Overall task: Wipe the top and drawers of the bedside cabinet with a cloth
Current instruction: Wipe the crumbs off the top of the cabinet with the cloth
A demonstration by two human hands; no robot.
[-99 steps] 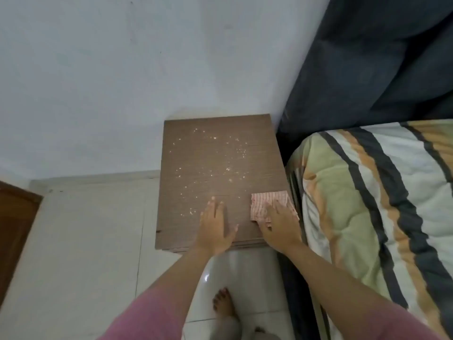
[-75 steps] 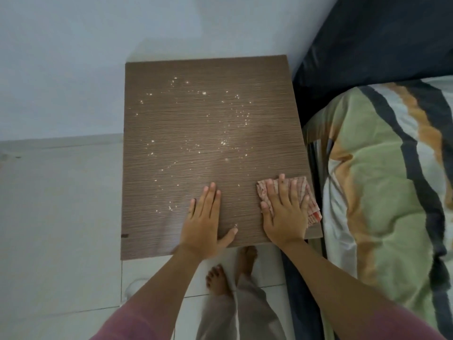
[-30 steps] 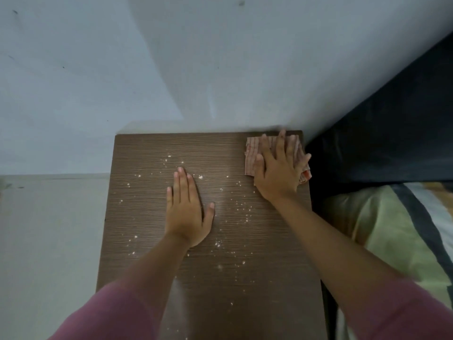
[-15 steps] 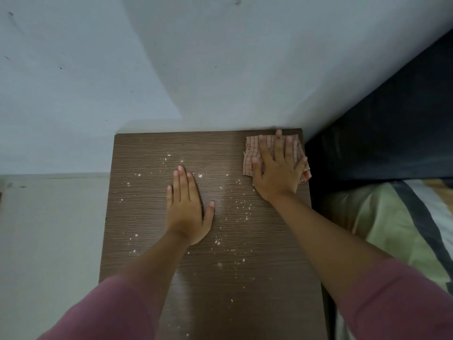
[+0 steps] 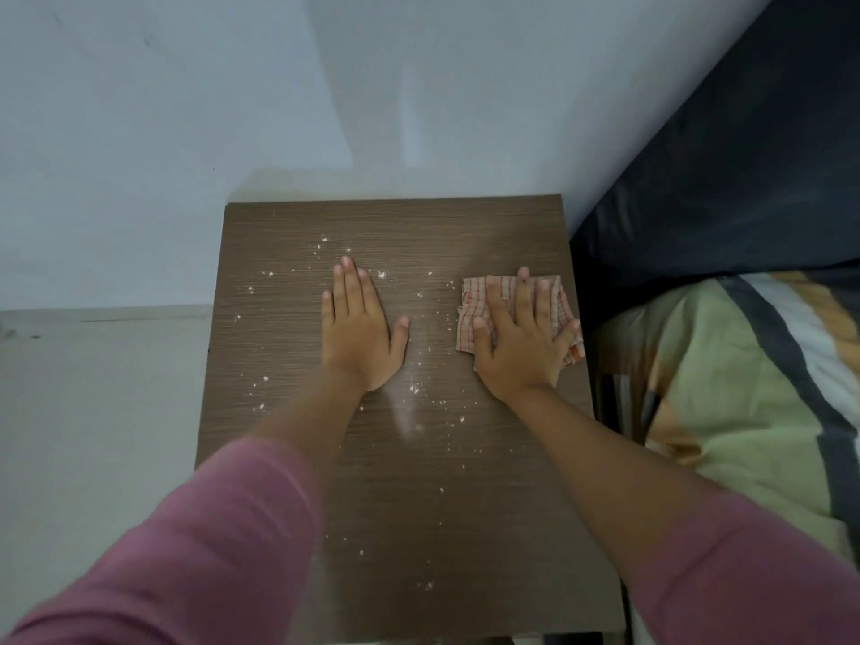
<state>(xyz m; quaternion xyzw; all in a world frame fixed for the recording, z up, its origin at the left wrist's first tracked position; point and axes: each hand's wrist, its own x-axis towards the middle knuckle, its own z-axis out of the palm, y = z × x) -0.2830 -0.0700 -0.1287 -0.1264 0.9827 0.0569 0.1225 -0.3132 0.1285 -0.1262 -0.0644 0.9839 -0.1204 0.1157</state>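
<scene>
A brown wood-grain cabinet top (image 5: 395,458) was flecked with white crumbs (image 5: 414,388). The cloth (image 5: 474,300) was checked red on white. Pink sleeves (image 5: 209,551) were worn; the bedding (image 5: 744,388) was striped green, orange, white and black.

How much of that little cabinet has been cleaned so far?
Hardly any. The strip along the bed side of the top looks clear. The right hand presses the cloth flat there; the left hand rests bare. White crumbs cover the middle and left. The drawers are out of view.
</scene>
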